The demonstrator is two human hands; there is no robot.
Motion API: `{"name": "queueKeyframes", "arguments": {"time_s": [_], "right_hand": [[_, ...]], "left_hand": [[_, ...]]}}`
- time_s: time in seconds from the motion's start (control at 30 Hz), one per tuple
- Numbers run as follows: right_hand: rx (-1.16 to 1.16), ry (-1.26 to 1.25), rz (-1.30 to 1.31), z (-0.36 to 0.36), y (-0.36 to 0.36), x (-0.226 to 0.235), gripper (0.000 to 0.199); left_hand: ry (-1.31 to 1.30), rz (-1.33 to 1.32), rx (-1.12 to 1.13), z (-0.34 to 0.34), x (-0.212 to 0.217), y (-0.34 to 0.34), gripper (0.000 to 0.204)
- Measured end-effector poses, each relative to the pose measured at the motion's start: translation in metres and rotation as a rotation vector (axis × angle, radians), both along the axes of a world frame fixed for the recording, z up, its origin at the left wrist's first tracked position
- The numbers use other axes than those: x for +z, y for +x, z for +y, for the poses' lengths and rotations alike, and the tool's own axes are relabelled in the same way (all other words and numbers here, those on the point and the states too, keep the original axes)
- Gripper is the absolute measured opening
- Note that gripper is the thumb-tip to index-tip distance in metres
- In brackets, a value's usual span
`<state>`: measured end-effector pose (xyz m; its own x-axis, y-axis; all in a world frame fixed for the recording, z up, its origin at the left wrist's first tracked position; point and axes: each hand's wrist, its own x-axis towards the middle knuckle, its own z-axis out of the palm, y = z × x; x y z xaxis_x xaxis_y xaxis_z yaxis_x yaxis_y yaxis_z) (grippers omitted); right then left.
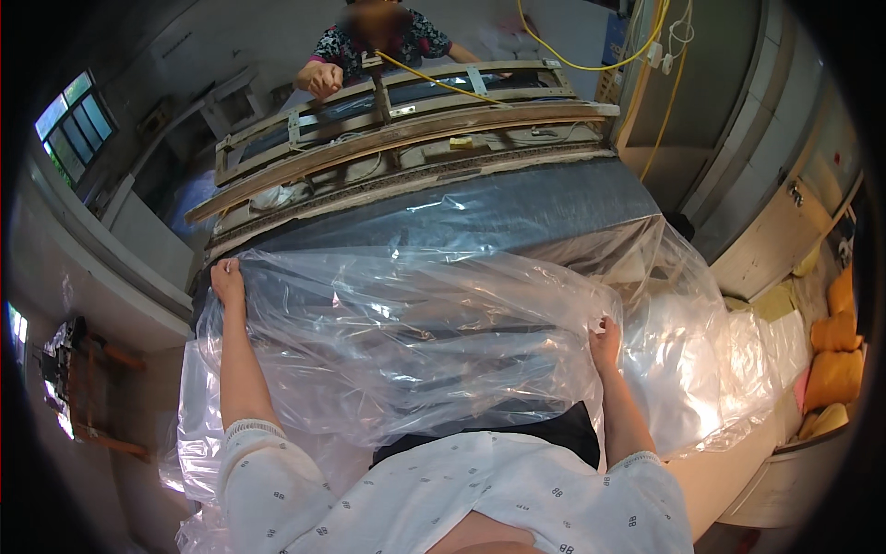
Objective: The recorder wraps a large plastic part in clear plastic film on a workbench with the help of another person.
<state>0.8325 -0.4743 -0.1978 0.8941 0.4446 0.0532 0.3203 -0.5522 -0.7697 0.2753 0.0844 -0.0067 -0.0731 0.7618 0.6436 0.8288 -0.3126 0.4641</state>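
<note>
A large sheet of clear plastic film (434, 346) lies wrinkled across the table in front of me and hangs over its near and side edges. My left hand (226, 280) is closed on the film at the table's left side, with the arm stretched far forward. On the right, my right hand (604, 342) pinches a gathered part of the same film, closer to my body. Beyond the hands, a smooth dark strip of the table's covering (517, 208) shows under shiny film.
A wooden frame (397, 129) with metal brackets spans the table's far end. Behind it stands another person (378, 42), one hand raised over the frame. A yellow cable (443, 83) runs to the frame. Orange bundles (835, 365) are stacked at the right.
</note>
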Motion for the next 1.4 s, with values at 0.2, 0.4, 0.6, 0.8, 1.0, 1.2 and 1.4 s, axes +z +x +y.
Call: {"name": "queueKeyframes", "arguments": {"time_s": [0.2,0.4,0.6,0.8,1.0,1.2,1.4], "right_hand": [[0.065,-0.009,-0.343,0.015,-0.003,-0.018,0.072],[-0.040,-0.028,-0.238,0.034,0.007,-0.024,0.053],[-0.165,0.099,-0.043,0.035,0.016,-0.016,0.044],[-0.521,0.054,-0.474,0.031,0.048,-0.025,0.044],[-0.060,0.190,0.131,0.005,0.038,-0.038,0.020],[0.017,0.596,0.375,-0.060,0.019,-0.022,0.015],[-0.335,0.952,0.007,-0.127,0.063,0.230,0.034]], "left_hand": [[-0.001,-0.033,-0.021,-0.005,0.002,0.004,0.022],[-0.014,-0.045,-0.010,-0.005,0.001,0.003,0.022],[0.012,-0.044,-0.030,-0.003,0.000,-0.001,0.022],[0.015,-0.044,-0.041,-0.005,0.002,0.001,0.021],[0.041,-0.029,-0.036,-0.003,0.001,0.001,0.020],[0.044,-0.050,-0.080,-0.002,0.000,0.001,0.018],[-0.051,-0.041,-0.227,-0.021,0.014,0.014,0.018]]}}
